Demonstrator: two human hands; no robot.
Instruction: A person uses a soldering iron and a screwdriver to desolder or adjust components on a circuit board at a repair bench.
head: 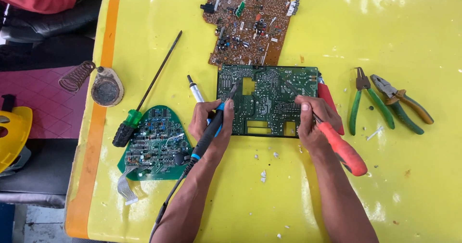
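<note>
The green circuit board [267,101] lies mid-surface. The left hand [210,122] wraps a closed grip around a soldering iron [211,127], tip on the board; the right hand [313,120] clasps a red-handled tool [342,149], tip also there. Pliers [390,105] sit right; bare yellow surface [423,185] lies nearer.

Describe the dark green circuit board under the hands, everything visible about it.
The green board is rectangular, lying flat on the yellow table, solder side up with silvery joints and traces. It has a square cutout near the top and slots along its lower edge. The left hand points a soldering iron at its left part; the right hand rests on its right edge, holding a red-handled tool.
</note>
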